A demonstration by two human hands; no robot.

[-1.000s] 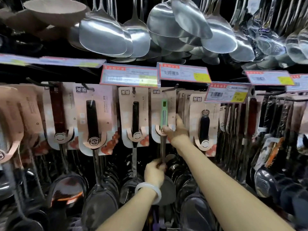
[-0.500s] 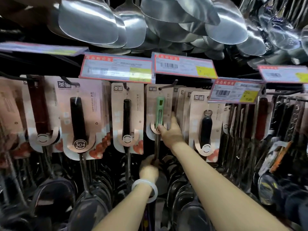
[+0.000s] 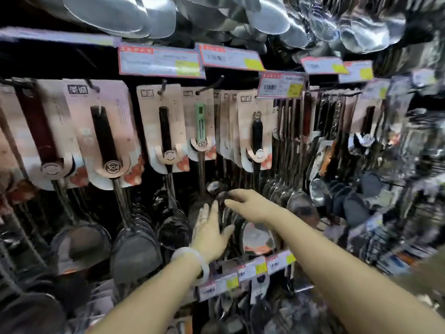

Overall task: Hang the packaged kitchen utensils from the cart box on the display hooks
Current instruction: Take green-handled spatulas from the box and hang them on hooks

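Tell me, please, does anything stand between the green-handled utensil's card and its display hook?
Nothing visible does: the green-handled utensil already hangs on its hook, frontmost there. Both hands, left hand and right hand, are lower, by the utensil heads.

the scene is dim, with a near-black backdrop behind the hanging goods. light falls from above: the steel ladles (image 3: 265, 20) along the top edge carry broad white glare. the pink cards (image 3: 103, 112) at centre left are evenly lit and fairly sharp, their print partly legible. the right third of the frame is heavily smeared by motion blur, and the lower corners are soft. wide-angle distortion bends the price tags (image 3: 160, 60) and rows outward toward the edges. both forearms look pale and flatly lit.
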